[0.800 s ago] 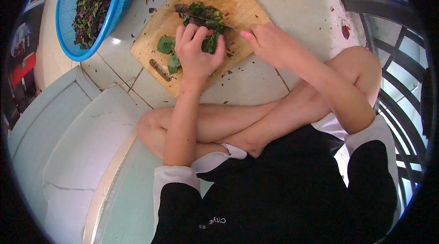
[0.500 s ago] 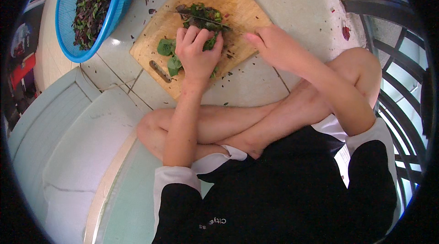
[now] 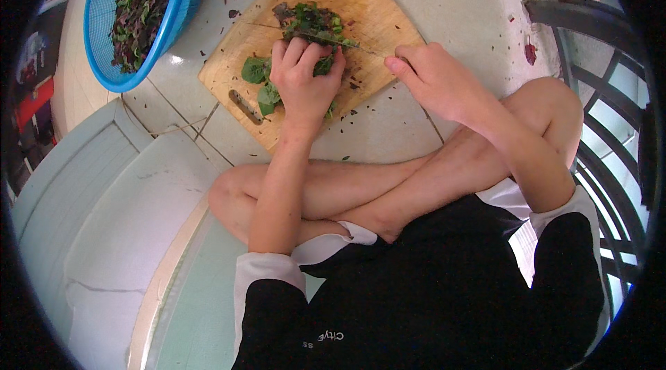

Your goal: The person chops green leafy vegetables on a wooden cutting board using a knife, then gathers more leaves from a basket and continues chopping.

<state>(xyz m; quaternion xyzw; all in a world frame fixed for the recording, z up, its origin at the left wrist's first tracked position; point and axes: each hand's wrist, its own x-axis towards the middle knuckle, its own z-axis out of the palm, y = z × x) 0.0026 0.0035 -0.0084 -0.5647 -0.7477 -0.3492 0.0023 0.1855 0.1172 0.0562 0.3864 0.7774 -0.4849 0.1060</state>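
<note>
A wooden cutting board [image 3: 374,9] lies on the tiled floor in front of my crossed legs. My left hand [image 3: 304,78] presses down on a bunch of green leaves [image 3: 260,82] on the board. A pile of chopped leaves [image 3: 312,23] lies just beyond its fingertips. My right hand [image 3: 433,78] grips the handle of a knife [image 3: 343,42], whose thin blade lies across the greens next to my left fingers.
A blue plastic basket [image 3: 173,19] full of dark green and purple leaves stands at the upper left. Leaf scraps dot the tiles around the board. A black metal railing [image 3: 610,134] runs along the right. A pale raised step [image 3: 104,217] lies at the left.
The view has shifted slightly; both hands stay on the board, the left still holding the leaves and the knife still at the greens.
</note>
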